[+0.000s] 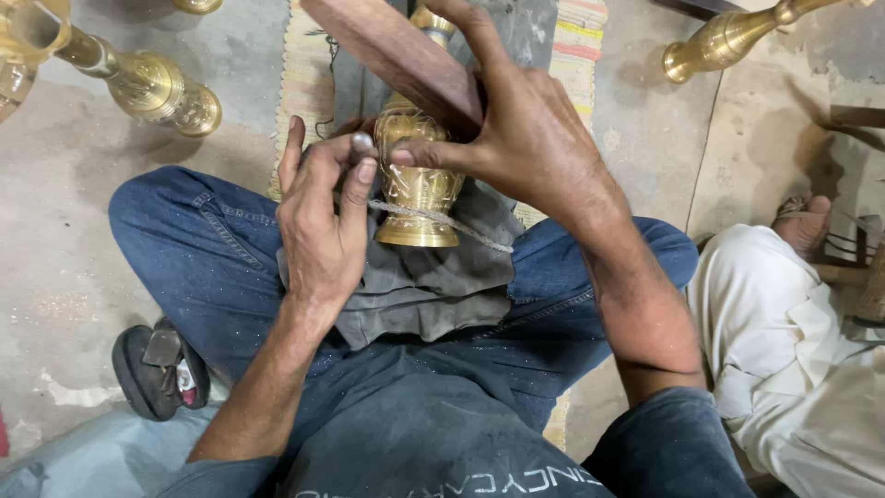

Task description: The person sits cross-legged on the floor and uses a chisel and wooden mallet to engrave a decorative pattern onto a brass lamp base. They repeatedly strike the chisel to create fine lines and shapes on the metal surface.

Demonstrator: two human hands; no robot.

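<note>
Fingers (364, 171) of both hands crowd brass vase (417, 180); floor (64, 175) open left.

brass stands (152, 88) (728, 37) | striped mat (581, 37) | sandal (159, 369)

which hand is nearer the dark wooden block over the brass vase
Right. The right hand grips the dark wooden block directly; the left hand sits lower left, holding a small metal punch at the engraved brass vase.
</note>
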